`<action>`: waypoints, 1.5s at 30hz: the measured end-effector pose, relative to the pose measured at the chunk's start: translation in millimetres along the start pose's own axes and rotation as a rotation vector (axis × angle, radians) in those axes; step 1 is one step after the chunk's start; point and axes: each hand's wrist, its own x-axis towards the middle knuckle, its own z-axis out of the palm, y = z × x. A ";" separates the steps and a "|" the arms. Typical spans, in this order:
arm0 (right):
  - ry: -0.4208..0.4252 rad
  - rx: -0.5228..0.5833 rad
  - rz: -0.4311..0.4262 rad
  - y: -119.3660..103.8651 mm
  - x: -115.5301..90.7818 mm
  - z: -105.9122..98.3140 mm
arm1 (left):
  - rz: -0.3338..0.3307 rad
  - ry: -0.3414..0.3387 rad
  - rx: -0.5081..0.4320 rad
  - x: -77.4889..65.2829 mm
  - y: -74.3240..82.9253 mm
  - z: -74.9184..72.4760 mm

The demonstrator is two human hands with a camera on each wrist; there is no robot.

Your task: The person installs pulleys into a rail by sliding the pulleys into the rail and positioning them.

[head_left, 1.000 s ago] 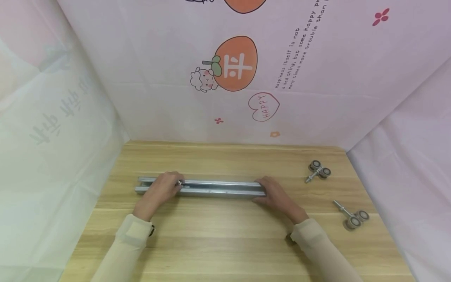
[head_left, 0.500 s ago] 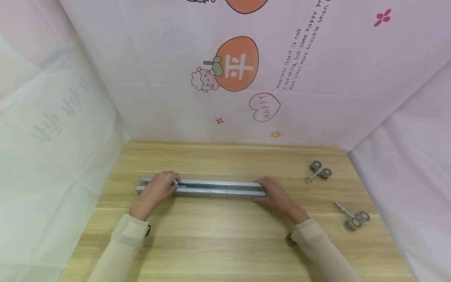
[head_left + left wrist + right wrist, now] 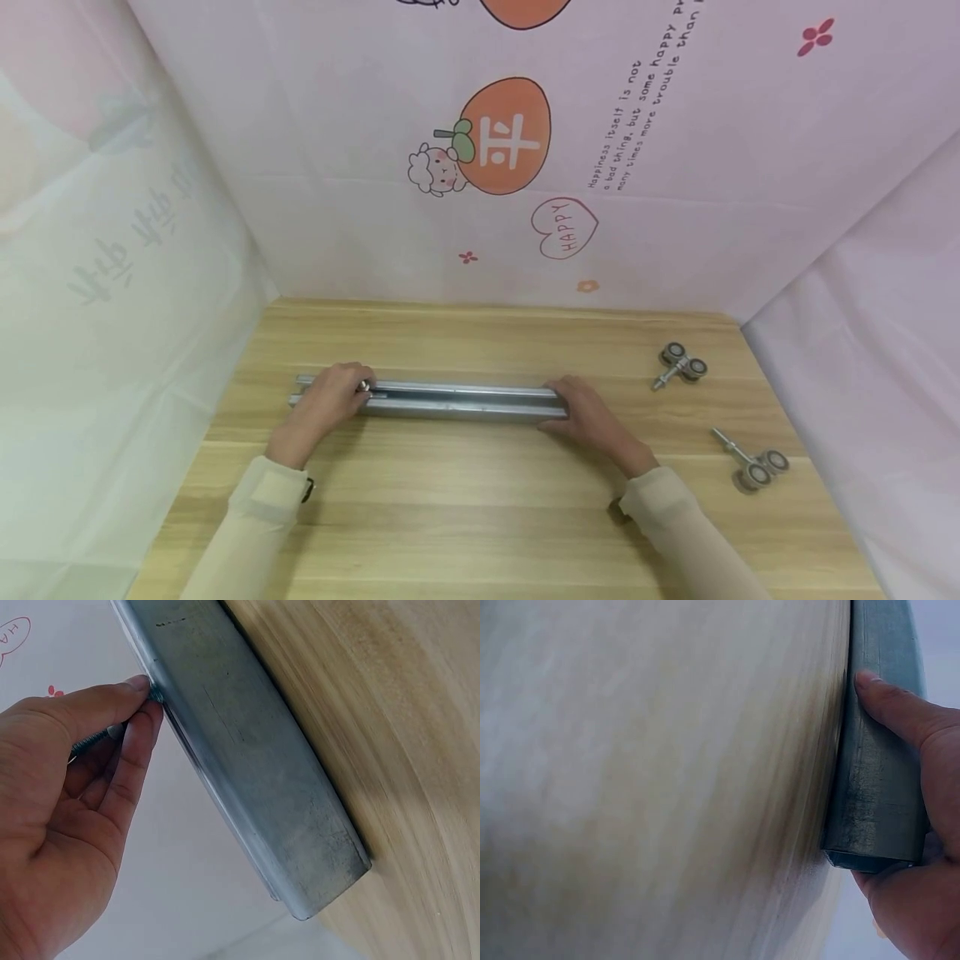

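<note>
A galvanized steel channel rail lies across the wooden table with its slot facing up. Over its left part, my left hand pinches a threaded bolt between thumb and fingers. The bolt stands up out of the slot, its lower end hidden inside the rail. A short bit of metal shows in the slot just right of this hand. At the rail's right end, my right hand grips the channel, thumb along the near side wall and fingers round the far side.
Two roller trolleys with bolts lie at the right of the table: one trolley farther back, the other trolley nearer the right edge. A printed cloth wall rises behind the table, with cloth at both sides too.
My left hand has slid left along the rail with the bolt, and the bit of metal in the slot has shifted left with it. The right hand and rail have hardly moved.
</note>
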 end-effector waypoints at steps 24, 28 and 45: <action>0.008 0.017 -0.001 -0.6 -1.3 1.0 | -0.045 0.024 -0.035 -11.6 -30.4 -8.4; 0.006 0.014 0.007 0.2 -0.3 0.9 | -0.048 0.034 -0.034 -14.2 -35.1 -10.5; 0.031 0.007 -0.018 -1.2 -0.2 0.5 | -0.075 0.029 -0.033 -21.1 -45.2 -17.1</action>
